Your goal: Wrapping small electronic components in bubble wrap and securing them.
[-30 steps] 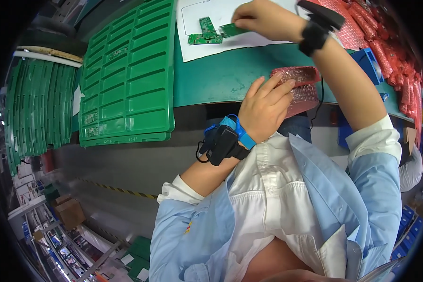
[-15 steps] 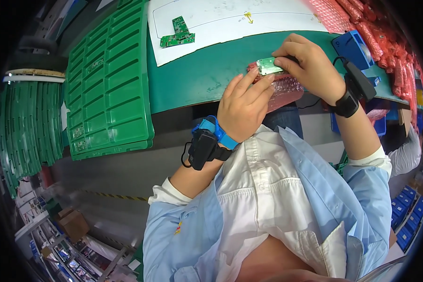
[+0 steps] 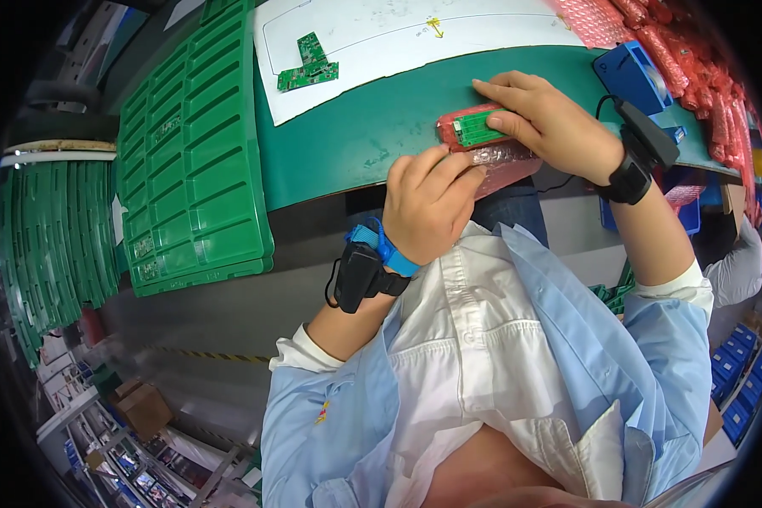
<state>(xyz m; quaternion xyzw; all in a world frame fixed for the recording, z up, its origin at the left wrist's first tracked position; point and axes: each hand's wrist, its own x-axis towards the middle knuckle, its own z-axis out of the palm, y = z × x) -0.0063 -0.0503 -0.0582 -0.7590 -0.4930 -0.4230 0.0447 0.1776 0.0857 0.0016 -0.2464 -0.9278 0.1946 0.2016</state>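
Here, seen from above through a rounded fisheye view, a person in a light blue jacket [image 3: 643, 372] over a white shirt [image 3: 440, 347] works at a green tabletop [image 3: 330, 144] with both bare hands. Right of centre, in the upper half of the frame, a narrow green circuit board [image 3: 476, 129] lies on a pad of pink bubble wrap [image 3: 508, 173] at the table's near edge. The right hand [image 3: 554, 127] comes in from the right and grasps the circuit board, its thumb pressed on the board's right end and its other fingers stretched out beyond the far side. The left hand [image 3: 427, 207], near the middle of the frame, has bent fingers touching the near side of the bubble wrap; whether they pinch it, I cannot tell. Each wrist wears a black strapped device; the left wrist also has a blue band [image 3: 398, 258].

At the upper centre-left, two more circuit boards [image 3: 307, 76] lie together on a white sheet [image 3: 372, 42] marked with a thin line and a yellow arrow. To their left is a large green compartment tray [image 3: 220, 199], and at the far left edge stand many stacked green trays [image 3: 55, 237]. At the upper right, a blue box-like object [image 3: 631, 76] sits beside a heap of red bubble-wrapped bundles [image 3: 720, 118]. A cardboard box [image 3: 142, 411] appears at the lower left, blue bins [image 3: 732, 381] at the lower right.
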